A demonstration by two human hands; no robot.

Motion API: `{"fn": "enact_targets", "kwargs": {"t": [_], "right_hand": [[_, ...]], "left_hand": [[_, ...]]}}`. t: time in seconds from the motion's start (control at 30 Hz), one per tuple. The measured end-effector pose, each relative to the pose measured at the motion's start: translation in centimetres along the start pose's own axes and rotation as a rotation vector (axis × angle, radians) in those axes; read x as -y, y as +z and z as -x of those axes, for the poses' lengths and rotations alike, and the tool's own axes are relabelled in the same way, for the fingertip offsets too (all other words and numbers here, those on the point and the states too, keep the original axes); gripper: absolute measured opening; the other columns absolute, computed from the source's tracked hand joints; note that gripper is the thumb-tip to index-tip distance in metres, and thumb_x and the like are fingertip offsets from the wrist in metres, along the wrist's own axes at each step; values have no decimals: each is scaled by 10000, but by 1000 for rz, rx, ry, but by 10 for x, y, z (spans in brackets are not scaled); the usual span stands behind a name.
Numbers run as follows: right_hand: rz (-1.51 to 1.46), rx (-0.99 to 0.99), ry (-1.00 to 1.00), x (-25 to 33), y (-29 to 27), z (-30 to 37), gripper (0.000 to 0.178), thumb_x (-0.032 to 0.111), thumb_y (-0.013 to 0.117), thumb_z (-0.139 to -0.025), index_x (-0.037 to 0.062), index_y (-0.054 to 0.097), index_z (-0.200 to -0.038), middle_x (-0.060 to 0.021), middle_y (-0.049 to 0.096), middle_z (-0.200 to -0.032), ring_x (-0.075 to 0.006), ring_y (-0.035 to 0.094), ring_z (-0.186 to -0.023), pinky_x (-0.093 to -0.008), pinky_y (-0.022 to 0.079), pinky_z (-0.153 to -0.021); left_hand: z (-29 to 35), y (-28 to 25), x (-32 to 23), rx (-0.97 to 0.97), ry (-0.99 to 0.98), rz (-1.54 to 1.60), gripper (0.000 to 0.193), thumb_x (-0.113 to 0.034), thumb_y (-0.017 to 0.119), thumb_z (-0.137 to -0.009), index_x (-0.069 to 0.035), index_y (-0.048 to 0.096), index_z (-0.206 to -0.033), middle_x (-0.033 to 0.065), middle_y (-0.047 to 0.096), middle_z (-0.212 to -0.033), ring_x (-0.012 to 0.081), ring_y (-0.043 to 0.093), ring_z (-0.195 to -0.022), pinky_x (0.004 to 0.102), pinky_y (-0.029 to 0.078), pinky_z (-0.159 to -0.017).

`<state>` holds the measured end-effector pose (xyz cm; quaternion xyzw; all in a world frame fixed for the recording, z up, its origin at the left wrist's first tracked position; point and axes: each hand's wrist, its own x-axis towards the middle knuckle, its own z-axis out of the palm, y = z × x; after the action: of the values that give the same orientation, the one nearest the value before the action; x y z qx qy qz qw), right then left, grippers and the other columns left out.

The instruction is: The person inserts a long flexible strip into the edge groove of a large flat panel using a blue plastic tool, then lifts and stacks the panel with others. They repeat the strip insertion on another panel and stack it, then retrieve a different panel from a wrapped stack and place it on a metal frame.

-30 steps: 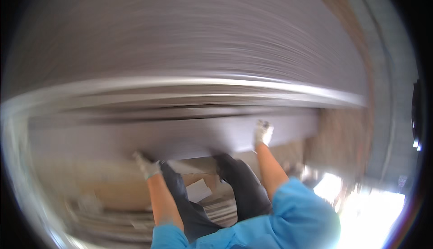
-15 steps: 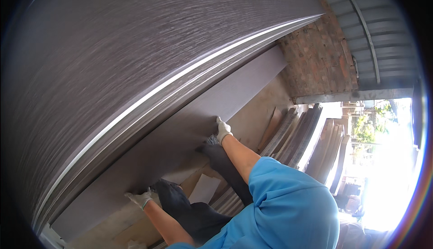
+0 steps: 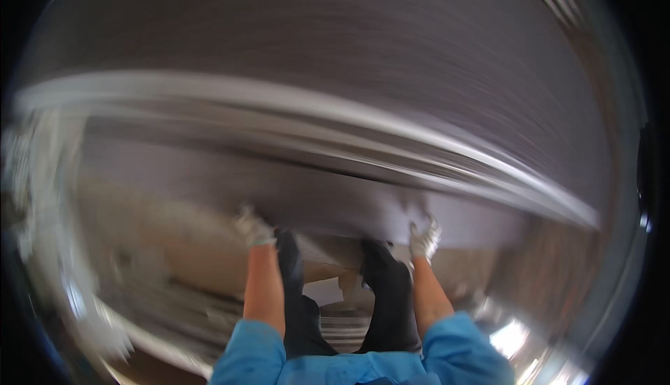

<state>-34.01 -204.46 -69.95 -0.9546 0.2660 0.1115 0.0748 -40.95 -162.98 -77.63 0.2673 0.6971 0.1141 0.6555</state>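
A long, smooth, dark grey-brown panel (image 3: 335, 207) runs across in front of me below a taller stack. At its near edge is my left hand (image 3: 253, 229) in a pale glove; motion blurs it, but it appears closed on that edge. My right hand (image 3: 425, 238), gloved too, grips the same edge farther right, with its thumb and a finger showing and the other fingers partly hidden. My dark-trousered legs stand between the two hands, close to the panel.
Above the long panel, large wood-grained boards (image 3: 314, 43) with a whitish edge fill the far side. A pale sheet (image 3: 324, 291) lies on the floor between my feet. Brown brickwork (image 3: 558, 266) is at the right. Blurred pale objects stand at the left.
My view has swung round, so the panel and stack lie more level across the picture. Both hands stay at the panel's near edge. The bright opening on the right has mostly left view.
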Motion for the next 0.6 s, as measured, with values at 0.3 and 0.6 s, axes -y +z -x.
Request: {"fn": "enact_targets", "kwargs": {"t": [0.3,0.6], "right_hand": [[258,288,-349,37,6,-28,927,377,822,-758,56,343,-1483,-192,285,-1545,-429,405,-1356,-466,408,-1109],[340,619,-437,67,-29,-28,768,406,784,-811,81,454,-1425,-249,467,-1417,-409,502,-1285,-441,436,-1056]], "left_hand": [[16,23,-21,-248,90,99,723,-331,686,-937,119,378,-1412,224,515,-1399,307,501,-1294,354,376,-1089],[23,-43,3,158,-6,-108,423,-332,634,-963,-20,568,-1241,29,587,-939,151,624,-863,286,529,-702]]}}
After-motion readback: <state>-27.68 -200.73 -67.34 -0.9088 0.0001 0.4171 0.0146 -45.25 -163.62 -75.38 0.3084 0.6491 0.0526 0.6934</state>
